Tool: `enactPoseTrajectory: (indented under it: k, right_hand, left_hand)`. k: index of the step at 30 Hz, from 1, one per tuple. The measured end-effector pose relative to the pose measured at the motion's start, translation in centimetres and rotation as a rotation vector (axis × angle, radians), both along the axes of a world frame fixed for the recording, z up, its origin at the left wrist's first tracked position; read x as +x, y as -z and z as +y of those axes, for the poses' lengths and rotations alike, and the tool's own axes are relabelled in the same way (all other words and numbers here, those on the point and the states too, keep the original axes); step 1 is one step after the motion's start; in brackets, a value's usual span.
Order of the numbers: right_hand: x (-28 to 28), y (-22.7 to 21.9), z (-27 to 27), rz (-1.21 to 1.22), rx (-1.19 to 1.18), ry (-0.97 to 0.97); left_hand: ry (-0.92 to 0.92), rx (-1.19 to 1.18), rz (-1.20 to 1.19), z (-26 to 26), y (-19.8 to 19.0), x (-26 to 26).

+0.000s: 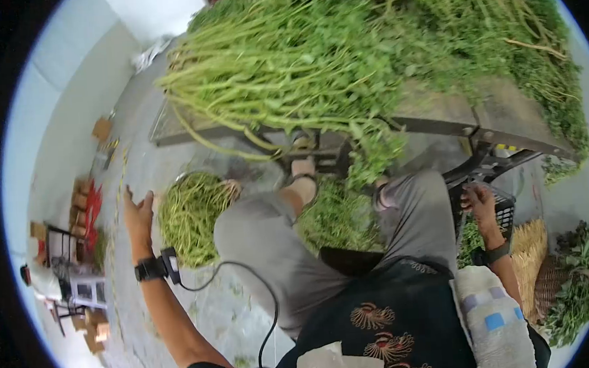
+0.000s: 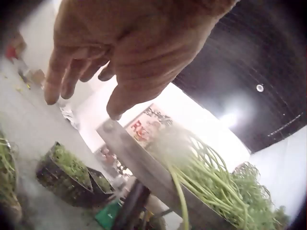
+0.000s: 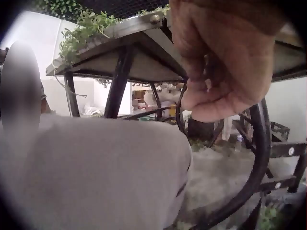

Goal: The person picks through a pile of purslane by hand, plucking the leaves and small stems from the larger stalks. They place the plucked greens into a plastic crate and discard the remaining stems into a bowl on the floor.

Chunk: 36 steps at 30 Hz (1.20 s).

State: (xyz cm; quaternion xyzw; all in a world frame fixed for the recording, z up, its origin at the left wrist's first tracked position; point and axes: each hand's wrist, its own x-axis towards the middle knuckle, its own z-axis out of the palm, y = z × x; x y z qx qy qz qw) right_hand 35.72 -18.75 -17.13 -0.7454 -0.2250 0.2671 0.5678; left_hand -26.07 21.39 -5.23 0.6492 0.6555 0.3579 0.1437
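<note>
Left hand [image 1: 138, 217]'s hanging spread, right hand [image 1: 480, 206]'s dangling curled, empty; long leafy green stems [image 1: 282, 68] probably bending easily, grab bare ends [image 1: 185, 76].

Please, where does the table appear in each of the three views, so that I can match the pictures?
Head: table across the upper part.
Left wrist: table edge slants from the centre towards the lower right.
Right wrist: table across the top, seen from below.
Shared landmark: the greens lying on it.
</note>
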Motion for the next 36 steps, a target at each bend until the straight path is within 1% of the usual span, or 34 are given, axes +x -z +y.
enactPoseTrajectory:
  k: [1, 2, 3, 4, 5, 6, 7, 9, 10, 11, 12, 13, 14, 15, 16, 17, 18, 19, 21, 23, 24, 25, 26, 27, 28, 29, 30, 31, 32, 34, 35, 36]
  right_hand:
    - [0.3, -0.6, 0.6, -0.030, 0.006, -0.037]
    - [0.5, -1.4, 1.3, -0.058, 0.009, -0.081]
    - [0.0, -2.9, 2.4, -0.070, 0.017, -0.072]
    - [-1.0, -5.0, 3.4, -0.183, 0.033, -0.086]
    - [-1.3, -6.3, 4.0, -0.293, 0.047, -0.100]
    - [-0.9, -6.5, 4.5, -0.306, 0.144, -0.167]
    - [-1.4, -7.7, 5.2, -0.317, 0.155, -0.166]
    - [-3.5, -10.8, 6.6, -0.490, 0.146, -0.224]
    - [-5.1, -13.2, 7.2, -0.456, 0.136, -0.242]
    - [-6.2, -14.5, 7.9, -0.542, 0.178, -0.273]
    - [-7.0, -15.5, 8.6, -0.625, 0.214, -0.306]
    - [-7.9, -16.3, 9.4, -0.683, 0.242, -0.351]
    - [-8.7, -16.9, 10.1, -0.744, 0.271, -0.398]
    - [-9.4, -17.3, 10.9, -0.742, 0.259, -0.391]
    - [-10.0, -17.7, 11.7, -0.804, 0.289, -0.424]
    - [-10.6, -17.9, 12.5, -0.866, 0.324, -0.459]
    - [-11.2, -17.9, 13.4, -0.865, 0.326, -0.455]
    - [-11.7, -18.1, 14.3, -0.872, 0.347, -0.444]
    - [-12.9, -18.1, 15.8, -0.865, 0.359, -0.430]
    - [-14.2, -18.3, 17.2, -1.074, 0.309, -0.369]
    - [-14.7, -17.8, 17.9, -1.150, 0.318, -0.325]
    - [-14.9, -17.2, 18.1, -1.144, 0.320, -0.328]
    - [-15.2, -16.6, 18.5, -1.101, 0.203, -0.385]
    - [-15.4, -16.0, 19.0, -1.060, 0.089, -0.440]
    - [-15.3, -15.2, 19.3, -0.997, 0.125, -0.500]
    - [-15.2, -14.7, 19.4, -1.001, 0.128, -0.504]
    - [-15.1, -14.5, 19.5, -0.933, 0.174, -0.535]
    - [-15.0, -14.4, 19.5, -0.864, 0.215, -0.563]
    - [-15.0, -14.9, 19.3, -0.871, 0.208, -0.568]
    - [-14.9, -16.3, 19.2, -0.594, 0.101, -0.648]
    - [-14.8, -16.2, 19.1, -0.595, 0.092, -0.654]
    - [-14.6, -15.9, 19.1, -0.571, 0.114, -0.648]
  left_hand:
    - [0.293, -0.171, -0.599, 6.0, 3.8, -7.1]
    - [0.313, -0.155, -0.616, -0.6, 2.4, -1.0]
    - [0.175, 0.026, 0.335, -1.4, -2.3, 5.6]
    - [0.178, 0.040, 0.325, -2.6, -3.5, 8.3]
    - [0.246, 0.023, 0.077, -3.4, -4.5, 10.2]
    - [0.312, 0.005, -0.171, -4.0, -5.4, 11.8]
    - [0.313, 0.019, -0.179, -4.6, -6.3, 13.1]
    - [0.373, 0.116, -0.220, -5.7, -7.7, 15.5]
    - [0.381, 0.116, -0.224, -6.4, -8.4, 16.7]
    - [0.432, 0.196, -0.206, -7.0, -9.0, 17.8]
    - [0.483, 0.271, -0.187, -7.7, -9.1, 19.0]
    - [0.493, 0.260, -0.189, -8.2, -8.7, 20.2]
    - [0.615, 0.179, -0.324, -8.6, -8.1, 21.4]
    - [0.735, 0.092, -0.459, -9.1, -7.4, 22.6]
    - [0.742, 0.083, -0.462, -9.8, -6.3, 23.7]
    - [0.809, -0.126, -0.466, -10.8, -4.9, 24.4]
    - [0.868, -0.333, -0.463, -11.4, -4.2, 24.6]
    - [0.872, -0.328, -0.460, -11.6, -4.6, 24.0]
    - [0.824, -0.217, -0.210, -12.2, -6.8, 21.8]
    - [0.668, -0.009, -0.020, -12.0, -10.4, 18.6]
    - [0.554, 0.129, 0.063, -12.3, -12.8, 17.3]
    - [0.436, 0.267, 0.145, -12.7, -14.4, 16.3]
    - [0.428, 0.266, 0.149, -12.7, -15.0, 15.9]
    - [0.374, 0.432, 0.072, -12.7, -15.4, 15.5]
    - [0.319, 0.598, -0.006, -12.6, -15.6, 15.1]
    - [0.336, 0.605, 0.021, -12.7, -14.2, 15.5]
    - [0.492, 0.422, -0.021, -13.5, -12.7, 16.6]
    - [0.626, 0.139, -0.253, -13.5, -10.4, 18.2]
    - [0.749, -0.153, -0.485, -13.2, -8.1, 19.9]
    - [0.737, -0.665, -1.051, -13.2, -5.6, 23.8]
    - [0.732, -0.670, -1.060, -12.8, -5.0, 24.9]
    - [0.742, -0.751, -1.186, -12.2, -4.6, 25.8]
